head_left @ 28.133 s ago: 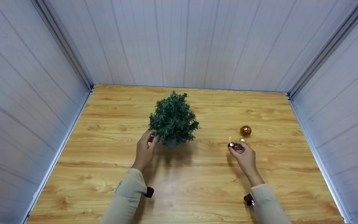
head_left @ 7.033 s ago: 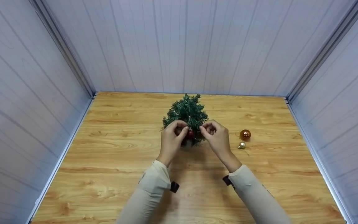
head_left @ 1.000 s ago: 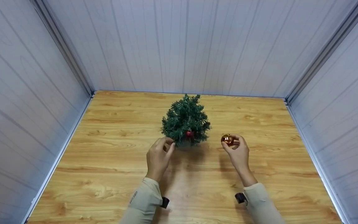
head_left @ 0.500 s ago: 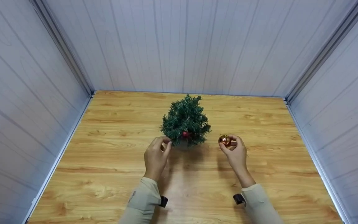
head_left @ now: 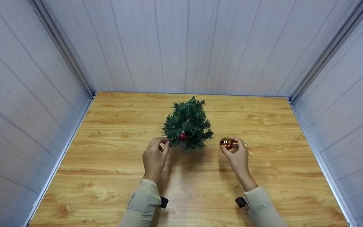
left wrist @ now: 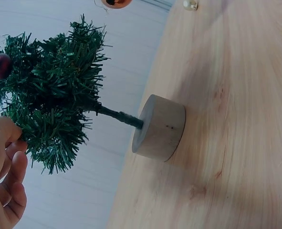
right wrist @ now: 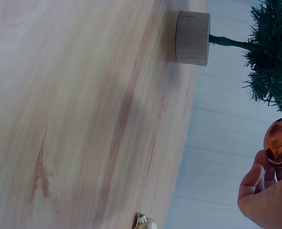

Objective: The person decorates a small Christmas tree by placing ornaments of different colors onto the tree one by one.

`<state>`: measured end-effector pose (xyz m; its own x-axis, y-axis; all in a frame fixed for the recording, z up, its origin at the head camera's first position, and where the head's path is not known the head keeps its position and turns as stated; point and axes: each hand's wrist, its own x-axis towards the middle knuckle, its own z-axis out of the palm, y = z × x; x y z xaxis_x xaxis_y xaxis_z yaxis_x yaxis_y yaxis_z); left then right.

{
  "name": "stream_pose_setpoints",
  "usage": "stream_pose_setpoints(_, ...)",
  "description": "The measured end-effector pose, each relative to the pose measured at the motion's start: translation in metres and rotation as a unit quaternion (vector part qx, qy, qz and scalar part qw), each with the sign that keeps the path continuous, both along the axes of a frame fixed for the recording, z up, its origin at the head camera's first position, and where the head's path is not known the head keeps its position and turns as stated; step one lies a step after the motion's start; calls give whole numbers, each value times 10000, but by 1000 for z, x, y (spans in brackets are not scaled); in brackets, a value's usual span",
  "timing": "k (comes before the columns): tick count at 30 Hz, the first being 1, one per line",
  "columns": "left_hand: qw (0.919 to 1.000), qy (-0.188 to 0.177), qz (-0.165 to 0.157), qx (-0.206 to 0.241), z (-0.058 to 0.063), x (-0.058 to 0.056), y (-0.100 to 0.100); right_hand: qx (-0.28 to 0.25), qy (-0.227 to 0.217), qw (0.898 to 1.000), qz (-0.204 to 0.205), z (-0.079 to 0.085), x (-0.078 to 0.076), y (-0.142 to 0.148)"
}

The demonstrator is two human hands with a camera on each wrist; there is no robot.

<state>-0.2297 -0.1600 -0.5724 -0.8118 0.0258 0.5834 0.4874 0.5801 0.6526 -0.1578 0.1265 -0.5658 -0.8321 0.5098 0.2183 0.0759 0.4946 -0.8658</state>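
A small artificial Christmas tree (head_left: 187, 119) stands upright on a round wooden base (left wrist: 162, 128). One red bauble (head_left: 182, 136) hangs among its lower front branches. At the tree's lower left, my left hand (head_left: 154, 157) pinches the tip of a branch between thumb and fingers. To the right of the tree, my right hand (head_left: 239, 157) holds a shiny copper-orange bauble (head_left: 226, 143) by thumb and fingertips, raised off the table. Most of that bauble shows in the right wrist view, with the fingers curled at its lower side.
A small pale-gold bauble (right wrist: 150, 223) lies on the wooden table (head_left: 106, 164) behind my right hand, mostly hidden by it in the head view. White panel walls (head_left: 181, 47) enclose the table at the back and both sides.
Over the last second the tree has turned, its red bauble shifting left, while my left hand drew slightly left with the branch. The right hand, with the copper-orange bauble, moved slightly left.
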Motion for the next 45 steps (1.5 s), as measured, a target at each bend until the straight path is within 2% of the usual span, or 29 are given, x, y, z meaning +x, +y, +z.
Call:
stream_pose_setpoints(7,10000,-49,59,-51,3,0,-2,-32,34,9999,100,3,3,-4)
stream_pose_setpoints(18,9999,-58,128,21,2,-4,-5,-108,15,9998,158,1,4,-10)
stream_pose_setpoints(33,9999,-65,124,66,3,-3,-4,-239,-45,9993,283,3,5,-16)
stream_pose_setpoints(38,9999,-82,124,53,3,-2,-4,-281,121,9987,406,3,5,-19)
stream_pose_setpoints(45,9999,-112,97,70,1,-1,-2,-209,15,9978,630,2,8,-23)
